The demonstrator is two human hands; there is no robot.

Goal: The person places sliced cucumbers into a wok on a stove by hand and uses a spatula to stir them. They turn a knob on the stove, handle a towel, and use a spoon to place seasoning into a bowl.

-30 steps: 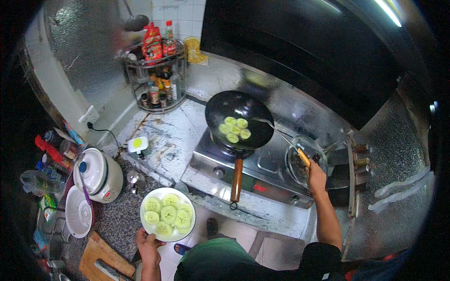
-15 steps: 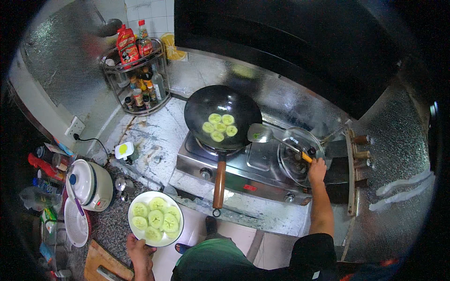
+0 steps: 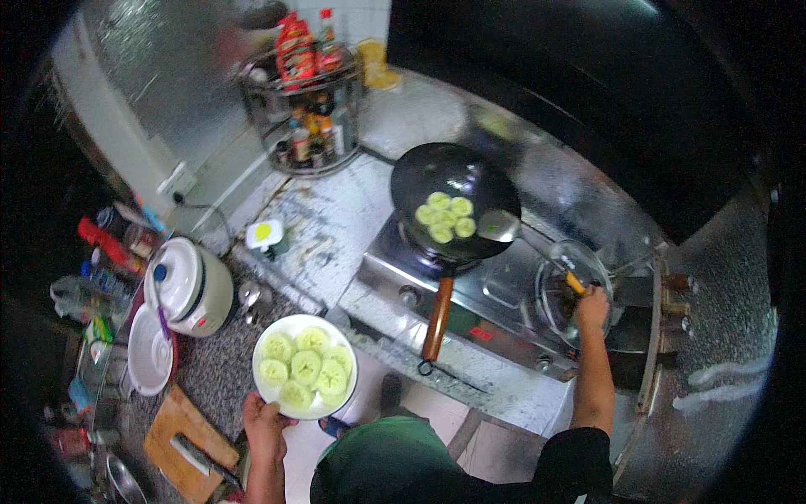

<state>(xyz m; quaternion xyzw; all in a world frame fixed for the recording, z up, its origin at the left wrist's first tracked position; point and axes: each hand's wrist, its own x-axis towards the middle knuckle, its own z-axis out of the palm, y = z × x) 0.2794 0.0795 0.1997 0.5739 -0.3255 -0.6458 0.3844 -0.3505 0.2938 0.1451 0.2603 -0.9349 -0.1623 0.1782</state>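
Note:
My left hand (image 3: 264, 417) holds a white plate (image 3: 267, 391) of pale green vegetable slices (image 3: 306, 367) at its near rim, in front of the counter. My right hand (image 3: 590, 307) grips the orange handle of a metal spatula (image 3: 500, 225), whose blade rests at the right edge of a black wok (image 3: 453, 176). Several green slices (image 3: 445, 217) lie in the wok. The wok sits on a steel gas stove (image 3: 495, 311), its wooden handle (image 3: 437, 317) pointing toward me. A glass lid (image 3: 554, 290) lies on the right burner under my right hand.
A white rice cooker (image 3: 189, 288) and a white bowl (image 3: 151, 351) stand at the left. A wooden chopping board with a knife (image 3: 189, 449) lies lower left. A corner rack of sauce bottles (image 3: 306, 92) stands at the back. A dark range hood (image 3: 604, 92) hangs above.
The view has shifted, so the stove and wok sit more to the right. The spatula blade has moved in to the wok's right edge. The plate stays in my left hand.

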